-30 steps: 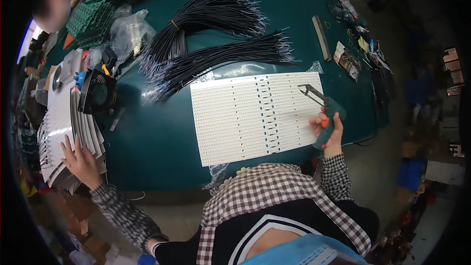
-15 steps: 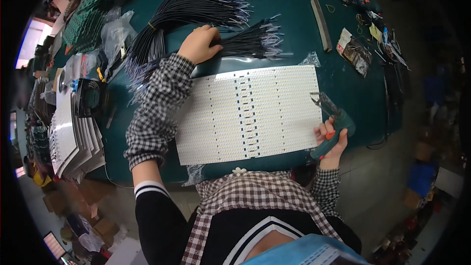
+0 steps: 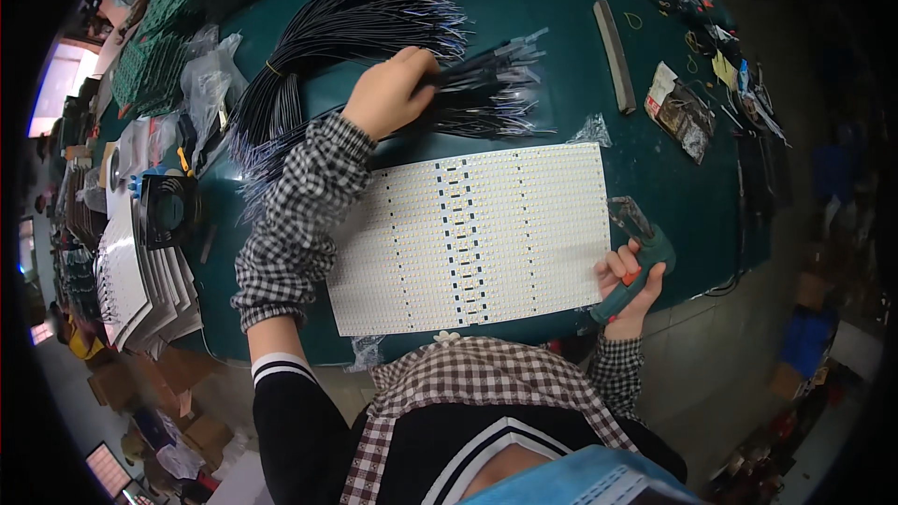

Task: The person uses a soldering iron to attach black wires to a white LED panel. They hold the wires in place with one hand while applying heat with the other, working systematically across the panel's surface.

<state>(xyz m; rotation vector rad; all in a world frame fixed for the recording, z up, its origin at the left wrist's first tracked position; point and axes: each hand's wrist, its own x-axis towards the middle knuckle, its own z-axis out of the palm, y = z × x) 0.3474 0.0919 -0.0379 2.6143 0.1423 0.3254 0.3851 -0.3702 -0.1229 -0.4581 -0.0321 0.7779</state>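
My left hand (image 3: 393,92) is closed around some black wires (image 3: 482,84) with pale tips, part of the smaller bunch on the far side of the table. Their ends fan out to the right, some lifted above the others. In my right hand (image 3: 631,281) is a green soldering gun (image 3: 658,250) with a red trigger, its metal front end pointing up and left beside the board's right edge. Between my arms lies a white LED board (image 3: 552,234) with rows of small yellowish dots and a column of dark pads down its middle.
A large tied bundle of black wires (image 3: 360,14) lies at the far left. Stacked white boards (image 3: 150,271) and clear plastic bags (image 3: 210,79) are on the left. A long bar (image 3: 614,56) and a torn packet (image 3: 681,112) lie at the right on the green table (image 3: 687,215).
My left hand has shifted slightly right, and the wires it grips are raised and blurred at the tips. My right hand keeps hold of the soldering gun. The whole view has shifted slightly.
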